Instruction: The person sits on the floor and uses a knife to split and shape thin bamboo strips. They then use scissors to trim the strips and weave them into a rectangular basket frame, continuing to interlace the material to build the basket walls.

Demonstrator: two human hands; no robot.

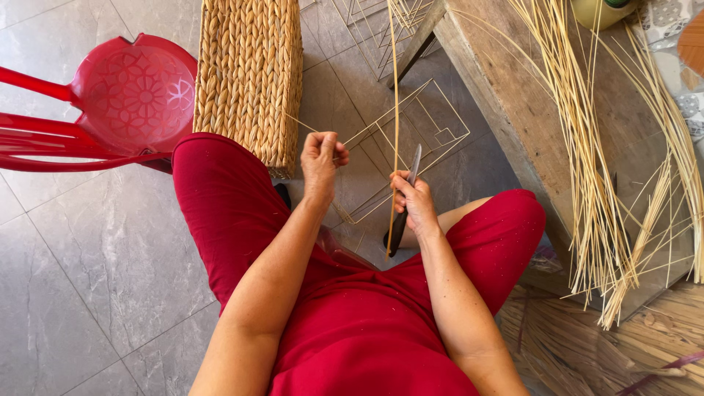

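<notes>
I sit in red clothes looking down at my lap. My right hand (414, 202) grips a knife (414, 163) with a black handle, blade pointing up, and also steadies a long pale straw strip (396, 95) that runs straight up from the hand. My left hand (321, 158) is closed on a thin strand that stretches sideways toward the right hand. The hands are a short gap apart above my knees.
A woven straw basket (249, 73) stands on the grey tiled floor ahead. A red plastic chair (125, 103) is at the left. A wire frame (422, 125) lies on the floor. A wooden bench (528, 110) at the right carries a bundle of straw strips (594, 191).
</notes>
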